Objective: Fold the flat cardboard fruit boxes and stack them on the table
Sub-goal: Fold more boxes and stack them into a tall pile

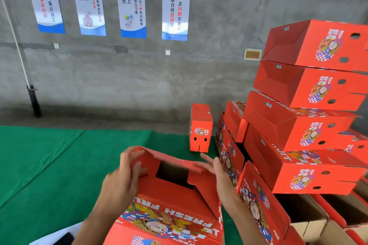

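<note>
From my head camera I look down on the red fruit box (pixel 169 195) I am folding. It sits right in front of me on the green table (pixel 49 165), its far end open, with the end flaps partly turned in around a dark gap.

My left hand (pixel 123 177) grips the left end flap, fingers curled over its upper edge and thumb pressed on its face. My right hand (pixel 217 171) lies flat and straight-fingered against the right flap, pushing it inward; it is blurred, so I cannot tell more about its contact.

To do this step well, I judge the side flaps should go in first and square, each folded on its own crease, before the long top flap comes down over them. I should hold the box walls upright while I press, or the end will skew and its tabs will miss their slots.

To my right, just beside this box, the stack of folded boxes (pixel 310 105) rises in leaning, uneven layers. One small folded box (pixel 200 128) stands on end apart from it, near the concrete wall (pixel 139 75). Four blue-and-white posters (pixel 131 6) hang there.
</note>
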Demonstrator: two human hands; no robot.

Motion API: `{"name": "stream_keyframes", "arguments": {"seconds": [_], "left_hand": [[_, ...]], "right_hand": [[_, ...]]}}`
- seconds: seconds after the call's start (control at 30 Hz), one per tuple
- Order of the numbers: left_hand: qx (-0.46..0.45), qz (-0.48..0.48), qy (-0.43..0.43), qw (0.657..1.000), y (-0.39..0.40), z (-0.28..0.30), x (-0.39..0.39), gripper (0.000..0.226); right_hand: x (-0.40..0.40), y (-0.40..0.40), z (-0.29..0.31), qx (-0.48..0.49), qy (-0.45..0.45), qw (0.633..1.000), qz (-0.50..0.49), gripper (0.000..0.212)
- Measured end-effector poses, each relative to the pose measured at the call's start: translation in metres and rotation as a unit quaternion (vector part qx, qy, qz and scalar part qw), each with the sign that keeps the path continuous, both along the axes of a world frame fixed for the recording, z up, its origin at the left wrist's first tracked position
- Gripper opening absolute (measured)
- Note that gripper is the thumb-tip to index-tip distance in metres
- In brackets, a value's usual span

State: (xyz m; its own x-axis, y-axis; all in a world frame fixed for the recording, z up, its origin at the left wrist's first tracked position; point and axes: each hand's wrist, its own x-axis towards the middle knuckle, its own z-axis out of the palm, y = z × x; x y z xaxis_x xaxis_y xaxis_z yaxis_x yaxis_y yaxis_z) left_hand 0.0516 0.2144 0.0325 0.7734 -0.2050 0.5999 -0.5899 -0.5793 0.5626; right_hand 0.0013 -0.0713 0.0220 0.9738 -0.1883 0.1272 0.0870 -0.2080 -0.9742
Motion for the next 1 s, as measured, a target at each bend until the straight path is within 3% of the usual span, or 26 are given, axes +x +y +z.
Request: {"name": "stream_keyframes", "arguments": {"seconds": [0.1,0.13,0.23,0.4,0.67,0.73,0.8,0.87,0.93,1.0], "left_hand": [[-0.079,-0.005,0.069,0.995,0.005,-0.005,0.001,0.040],[-0.083,0.002,0.066,0.994,0.007,-0.007,0.002,0.052],[0.005,0.038,0.108,0.993,0.014,-0.008,0.010,0.082],[0.203,0.159,0.219,0.941,0.016,-0.011,0.029,0.107],[0.263,0.240,0.238,0.904,0.003,-0.016,0.045,0.114],[0.261,0.228,0.228,0.910,0.006,-0.017,0.046,0.104],[0.230,0.235,0.210,0.921,0.009,-0.019,0.045,0.091],[0.217,0.259,0.199,0.920,0.011,-0.022,0.043,0.085],[0.220,0.282,0.192,0.914,0.012,-0.026,0.044,0.076],[0.225,0.295,0.189,0.909,0.011,-0.026,0.044,0.071]], "right_hand": [[0.000,0.010,-0.024,-0.073,0.005,0.997,0.020,0.031],[-0.002,0.012,-0.033,-0.092,0.008,0.995,0.023,0.037],[0.000,0.019,-0.041,-0.109,0.016,0.994,0.011,0.058],[0.019,0.035,-0.039,-0.214,0.051,0.975,-0.018,0.067],[0.029,0.048,-0.048,-0.374,0.028,0.926,-0.054,0.064],[0.026,0.049,-0.050,-0.337,0.030,0.939,-0.062,0.065],[0.018,0.045,-0.049,-0.198,0.031,0.974,-0.107,0.066],[0.010,0.035,-0.052,-0.081,0.065,0.981,-0.162,0.074],[0.002,0.024,-0.057,-0.027,0.209,0.965,-0.154,0.092],[-0.005,0.022,-0.066,0.027,0.340,0.935,-0.096,0.092]]}}
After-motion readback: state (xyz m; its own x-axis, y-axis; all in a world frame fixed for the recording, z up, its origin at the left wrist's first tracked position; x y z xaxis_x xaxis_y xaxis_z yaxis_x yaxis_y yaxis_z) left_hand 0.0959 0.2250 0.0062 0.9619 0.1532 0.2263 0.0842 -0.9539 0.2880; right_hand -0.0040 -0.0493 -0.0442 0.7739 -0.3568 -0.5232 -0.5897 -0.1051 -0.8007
